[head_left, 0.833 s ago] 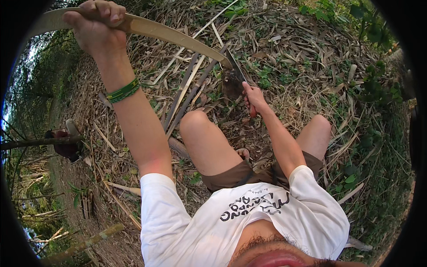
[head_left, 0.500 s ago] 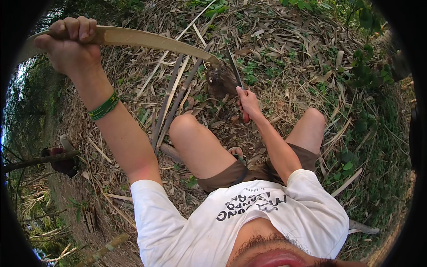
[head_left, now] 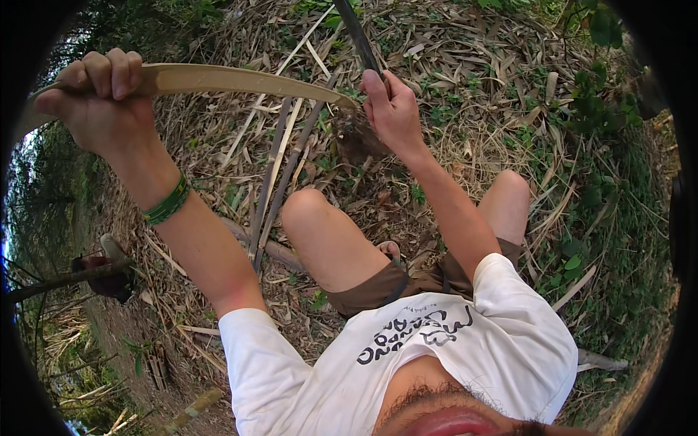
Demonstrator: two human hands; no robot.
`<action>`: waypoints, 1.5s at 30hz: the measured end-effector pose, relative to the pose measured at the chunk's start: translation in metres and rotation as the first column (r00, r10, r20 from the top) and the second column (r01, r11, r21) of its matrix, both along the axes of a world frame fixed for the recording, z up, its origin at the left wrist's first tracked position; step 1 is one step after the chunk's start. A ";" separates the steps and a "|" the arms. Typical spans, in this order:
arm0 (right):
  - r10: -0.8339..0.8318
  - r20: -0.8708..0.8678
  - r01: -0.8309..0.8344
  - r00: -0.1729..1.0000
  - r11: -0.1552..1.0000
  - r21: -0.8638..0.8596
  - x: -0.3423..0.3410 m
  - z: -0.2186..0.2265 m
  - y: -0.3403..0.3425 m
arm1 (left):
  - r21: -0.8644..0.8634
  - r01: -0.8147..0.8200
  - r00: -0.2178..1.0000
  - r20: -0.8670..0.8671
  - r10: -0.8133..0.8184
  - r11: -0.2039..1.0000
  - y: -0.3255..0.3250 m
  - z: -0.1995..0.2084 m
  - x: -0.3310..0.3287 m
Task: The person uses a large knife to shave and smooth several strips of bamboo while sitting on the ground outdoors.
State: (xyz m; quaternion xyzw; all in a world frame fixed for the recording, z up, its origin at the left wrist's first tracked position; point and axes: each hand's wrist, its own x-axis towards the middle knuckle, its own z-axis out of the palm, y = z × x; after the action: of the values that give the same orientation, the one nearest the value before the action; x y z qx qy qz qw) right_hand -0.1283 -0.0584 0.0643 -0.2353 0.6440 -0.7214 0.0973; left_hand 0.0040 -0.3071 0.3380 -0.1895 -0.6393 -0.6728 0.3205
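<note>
My left hand point(head_left: 110, 120), raised at the upper left, is closed around a long pale bamboo strip point(head_left: 225, 78) that looks curved in this view. Its far end comes down onto the top of a dark wooden stump point(head_left: 355, 136). Over to the right, my right hand point(head_left: 395, 112) is closed on a long dark-bladed knife point(head_left: 355, 33), lifted beyond the stump with its blade pointing away from me. The fingers hide the knife's handle. The blade and the strip are apart.
Several long split strips point(head_left: 275, 171) lie on the leaf-strewn ground left of the stump. My bent knees point(head_left: 309, 207) flank the near side. A dark object point(head_left: 105, 276) is by a branch at the left. Green plants point(head_left: 592, 109) grow at the right.
My right hand has risen up and away from me with the knife, from beside the stump to beyond it. The left hand and bamboo strip have shifted slightly left and down.
</note>
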 end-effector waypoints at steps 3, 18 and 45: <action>-0.072 -0.023 0.073 0.997 0.996 0.046 0.010 -0.032 -0.004 | -0.017 -0.059 0.998 -0.008 0.059 0.998 0.008 0.003 -0.007; 0.075 0.295 -0.065 0.952 0.997 -0.041 0.007 -0.020 -0.007 | 0.000 -0.157 0.987 0.020 0.157 0.988 0.011 0.003 -0.028; 0.036 0.566 -0.308 0.823 0.867 0.392 0.044 -0.179 0.028 | 0.106 0.005 0.996 -0.094 0.005 0.994 -0.023 -0.038 0.024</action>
State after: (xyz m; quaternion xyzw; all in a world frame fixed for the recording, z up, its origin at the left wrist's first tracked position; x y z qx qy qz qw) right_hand -0.0839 -0.0305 -0.1148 -0.0502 0.7193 -0.5690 0.3954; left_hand 0.0282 -0.3298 0.3000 -0.2040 -0.5869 -0.6960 0.3600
